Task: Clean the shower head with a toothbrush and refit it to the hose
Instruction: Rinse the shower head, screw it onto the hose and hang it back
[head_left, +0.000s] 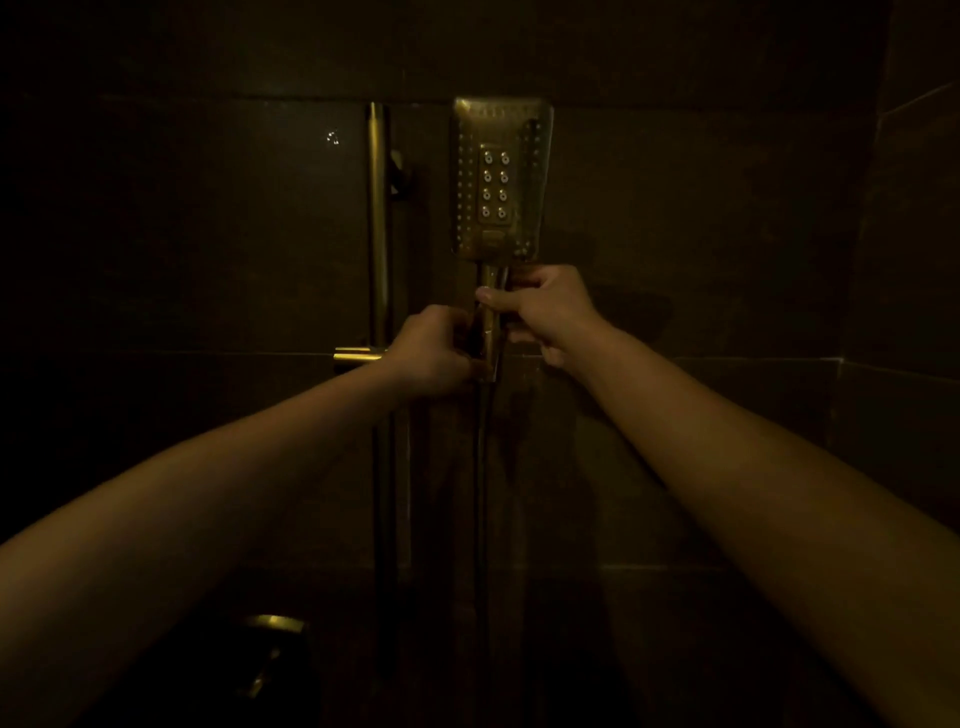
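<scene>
- Both bare forearms fill the near field, running in from seven and five o'clock toward the middle, so I have two hands on one slim part at once.
- At twelve o'clock the rectangular brass-coloured metal shower head (501, 176) stands upright, nozzle face toward me, its handle pointing down to six o'clock.
- My right hand (545, 312) has its grip closed round the upper handle just under the head, thumb laid across the front; I judge this steadies the head against twisting.
- My left hand (434, 351) sits lower, at eight o'clock from the right one, grip narrow and pinched on the handle's foot where the thin dark hose (483, 467) joins and drops to six o'clock.
- That split looks like one hand bracing while the other turns the coupling; whether loosening or tightening I cannot tell.
- To nine o'clock of the head a vertical brass slide rail (378, 218) is fixed to the dark tiled wall (701, 208).
- No toothbrush shows in this dim light.
</scene>
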